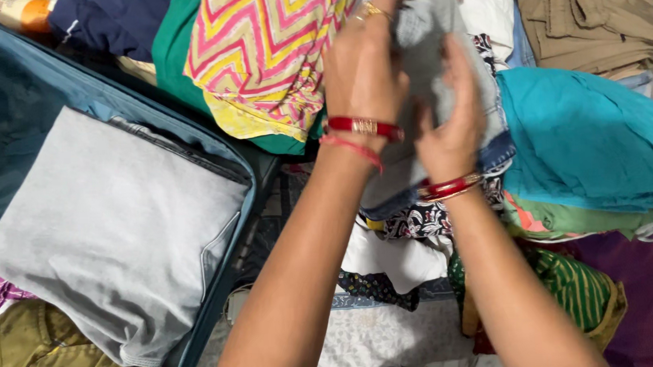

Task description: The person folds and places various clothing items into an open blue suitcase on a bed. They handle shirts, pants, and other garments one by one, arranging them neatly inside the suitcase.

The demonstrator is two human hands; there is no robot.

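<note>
Both hands, left hand point(361, 68) and right hand point(451, 127), grasp grey garment point(426, 26) at upper centre; suitcase point(199, 320) (lower left) holds folded grey cloth point(110, 234); piles unpacked.

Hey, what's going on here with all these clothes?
A person's left hand and right hand both grip a grey folded garment, held up above piles of folded clothes. To the left lies an open blue suitcase with a grey shirt laid flat in it. A teal garment sits on the right.
</note>
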